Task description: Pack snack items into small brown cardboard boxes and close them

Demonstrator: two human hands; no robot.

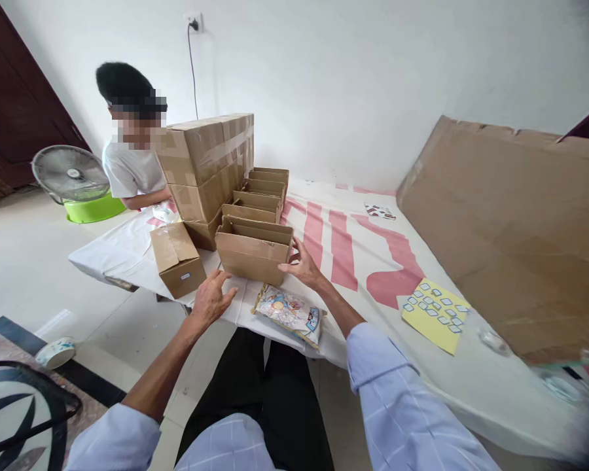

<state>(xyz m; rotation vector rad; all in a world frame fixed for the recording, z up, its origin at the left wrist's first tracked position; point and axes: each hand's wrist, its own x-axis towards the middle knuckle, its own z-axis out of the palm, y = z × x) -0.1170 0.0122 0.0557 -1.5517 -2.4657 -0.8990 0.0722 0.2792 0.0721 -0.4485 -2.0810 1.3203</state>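
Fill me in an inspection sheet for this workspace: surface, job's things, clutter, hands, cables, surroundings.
Surface: table with a white-and-red cover, somewhat creased.
Job's things: front open box; more open boxes lined up behind it; printed packet lying before it.
Clutter: yellow sheet bearing small labels, on the right side.
Hands: left hand near the front box's lower left, holding nothing; right hand at its right end, grip unclear.
Cables: dark cord hanging from a wall socket.
Surroundings: stacked cartons, fan, person in white, large cardboard panel.
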